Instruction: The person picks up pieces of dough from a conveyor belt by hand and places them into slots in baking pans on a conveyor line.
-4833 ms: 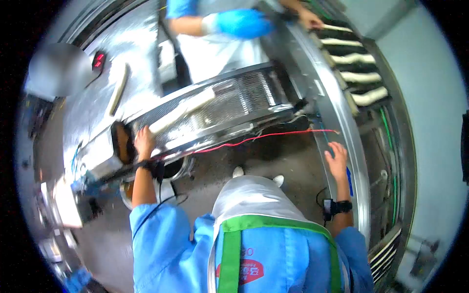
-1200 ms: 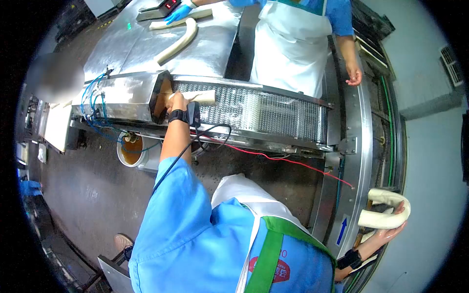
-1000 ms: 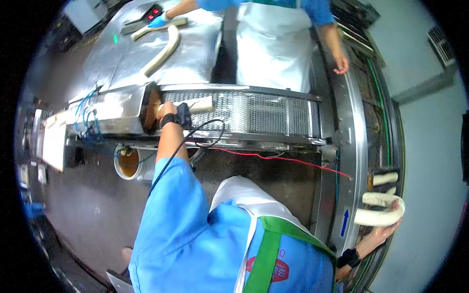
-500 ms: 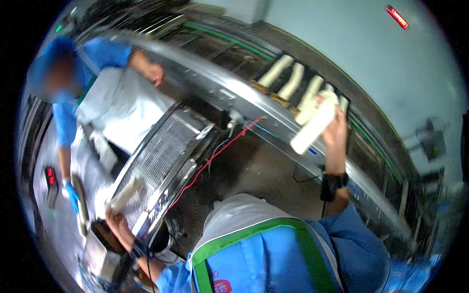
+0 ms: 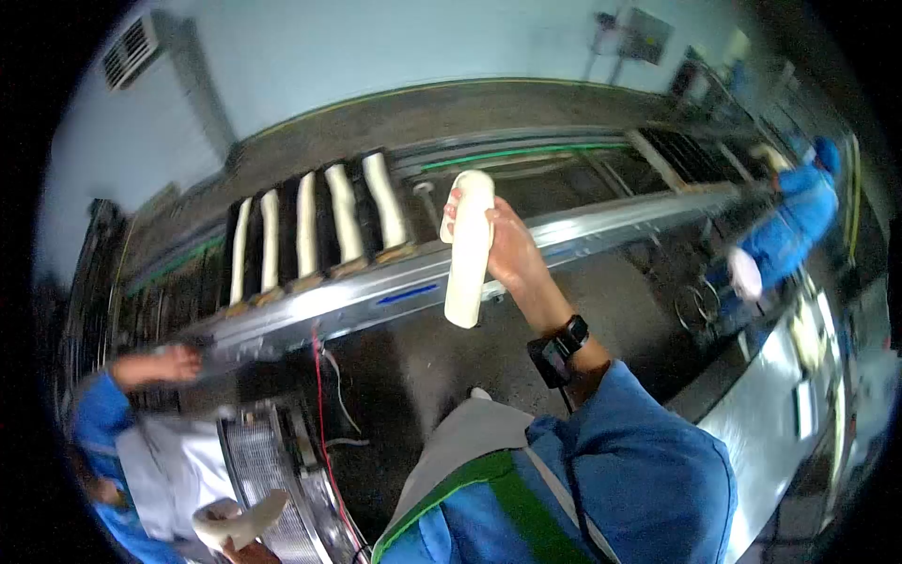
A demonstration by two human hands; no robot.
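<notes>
Has swung a bent roll (image 5: 470,268) past the tray's (image 5: 287,230) right corner, so off it, in curled right hand (image 5: 509,249) fingers, touching another roll (image 5: 252,523) above the belt (image 5: 252,456) with the left hand (image 5: 249,553), too hidden to judge.

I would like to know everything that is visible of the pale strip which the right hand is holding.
The pale strip is creamy white, thick and smooth, and looks like soft dough. It is bent over at its upper end: one long part hangs toward the bottom of the picture, with a blunt end, and a shorter part shows at its left. The right hand grips it near the bend. It overlaps the metal rail in view; only the hand visibly touches it.
</notes>
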